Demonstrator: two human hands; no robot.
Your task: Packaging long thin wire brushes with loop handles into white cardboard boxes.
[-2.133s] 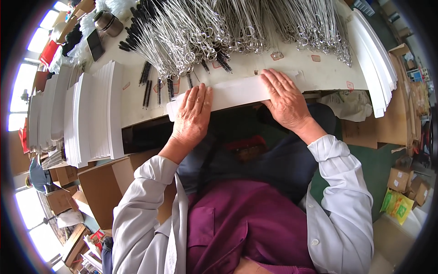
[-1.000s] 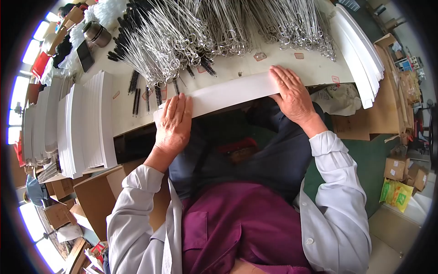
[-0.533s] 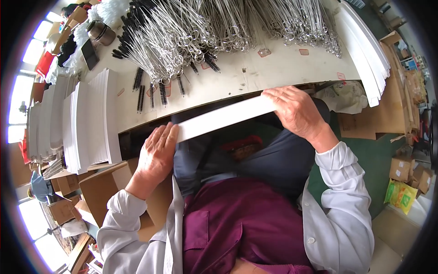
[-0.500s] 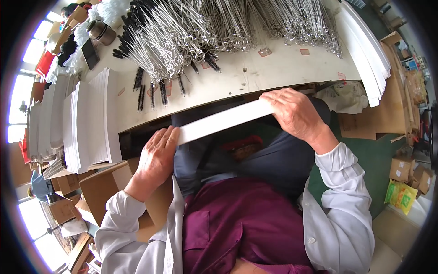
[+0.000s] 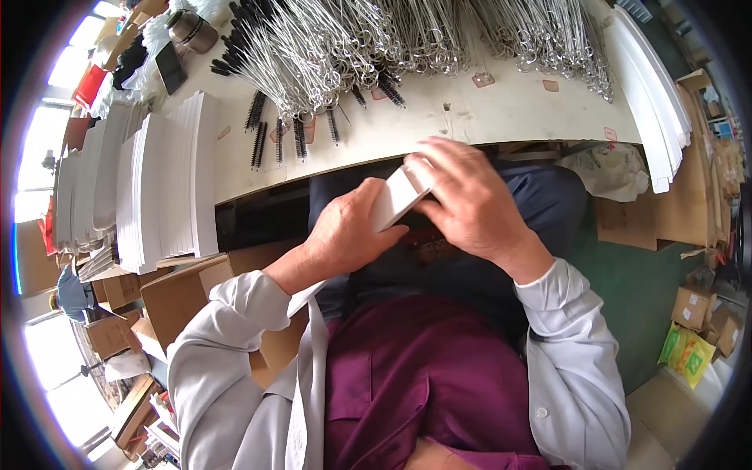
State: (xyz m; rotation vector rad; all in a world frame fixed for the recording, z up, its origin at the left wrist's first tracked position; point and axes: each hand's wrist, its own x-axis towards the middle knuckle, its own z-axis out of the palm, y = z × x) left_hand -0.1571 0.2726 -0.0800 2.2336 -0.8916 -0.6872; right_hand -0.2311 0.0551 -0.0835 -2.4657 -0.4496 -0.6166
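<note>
The person holds a white strip [image 5: 398, 196] in both hands, in front of the body and just below the near edge of the bench [image 5: 501, 117]. The strip is off the bench and tilts up to the right. The left hand [image 5: 348, 235] is closed on the lower end of the strip, with the thumb on top. The right hand [image 5: 470, 204] is closed on the upper end, and its fingers [image 5: 439, 157] curl over the strip, so only a short part of the strip shows between the 2 hands. The hands are close together and nearly touch. Both arms wear pale sleeves [image 5: 235, 345]. On the bench, along the far edge, lies a big pile of thin metal wires [image 5: 392, 35] with loops at the ends. Some small black brushes [image 5: 298, 133] lie near the middle of the bench, on the left side. At the left end of the bench stand stacks of white card [image 5: 168, 184], side by side. At the right end lies another stack of long white strips [image 5: 650, 94]. Brown boxes [image 5: 180, 290] sit below the bench on the left. A small box [image 5: 693, 305] and a yellow-green bag [image 5: 685, 352] lie on the floor [image 5: 634, 282] at the right.
</note>
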